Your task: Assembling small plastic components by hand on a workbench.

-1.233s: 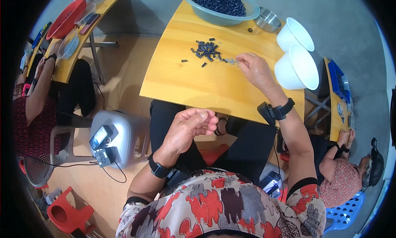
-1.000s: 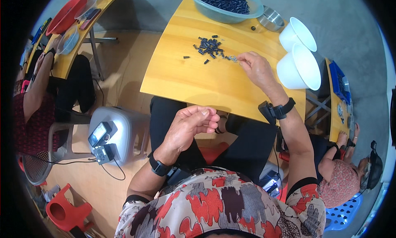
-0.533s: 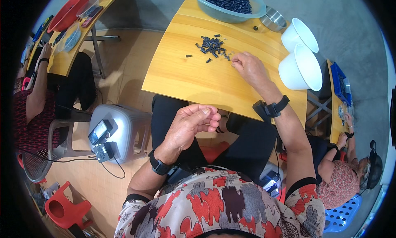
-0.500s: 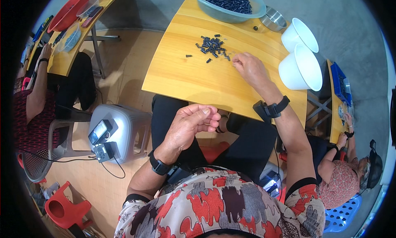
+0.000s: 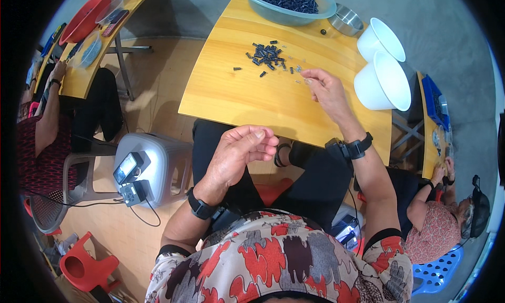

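Over my lap, just off the table's near edge, my left hand (image 5: 242,149) is closed, the thumb pressed to curled fingers. Whatever it may hold is hidden. My right hand (image 5: 327,91) reaches low over the wooden table (image 5: 231,95), thumb and forefinger drawn together beside several small clear pieces (image 5: 298,69). A tiny piece may be between those fingertips, too small to make out. To the left of that hand lies a loose pile of short black cylindrical parts (image 5: 266,55), with single ones (image 5: 237,68) lying apart from it.
At the far edge stands a wide translucent basin (image 5: 286,16) full of black parts. Beside it are a steel bowl (image 5: 345,20) and a small dark round piece (image 5: 323,32). Two white tubs (image 5: 383,82) lean at the right edge. Co-workers sit at tables on both sides.
My right hand has moved slightly right and nearer, its forefinger straighter, with more clear pieces showing by its tips. My left hand stays closed in nearly the same place.
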The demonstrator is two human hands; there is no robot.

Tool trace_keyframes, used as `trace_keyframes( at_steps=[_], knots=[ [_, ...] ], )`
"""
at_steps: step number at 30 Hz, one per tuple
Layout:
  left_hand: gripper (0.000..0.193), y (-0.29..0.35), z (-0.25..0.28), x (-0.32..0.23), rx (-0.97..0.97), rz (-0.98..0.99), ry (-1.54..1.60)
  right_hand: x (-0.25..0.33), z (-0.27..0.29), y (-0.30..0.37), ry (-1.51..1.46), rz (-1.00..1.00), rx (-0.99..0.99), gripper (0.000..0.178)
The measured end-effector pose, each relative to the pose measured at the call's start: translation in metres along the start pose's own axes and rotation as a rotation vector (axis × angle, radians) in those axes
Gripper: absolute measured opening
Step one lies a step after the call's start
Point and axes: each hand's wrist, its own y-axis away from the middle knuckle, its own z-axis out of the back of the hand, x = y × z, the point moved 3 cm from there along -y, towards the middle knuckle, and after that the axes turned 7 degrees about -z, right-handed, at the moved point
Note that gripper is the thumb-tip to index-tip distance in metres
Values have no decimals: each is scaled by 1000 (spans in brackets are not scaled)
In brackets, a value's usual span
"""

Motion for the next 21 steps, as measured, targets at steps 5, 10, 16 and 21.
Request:
trace_keyframes(
  at_steps=[5, 10, 16, 21],
  knots=[
    [23, -14, 2, -14, -12, -62, -55, 1, -2, 9, -76, -44, 59, 18],
    [23, -18, 1, -19, -7, -82, -63, -1, -13, 6, 59, 41, 10, 13],
    [24, -15, 3, -10, 9, -52, -39, 35, -36, -4, 259, 271, -49, 10],
    [24, -16, 9, -20, -9, -82, -61, 33, -41, -29, 421, 352, -93, 11]
  ],
)
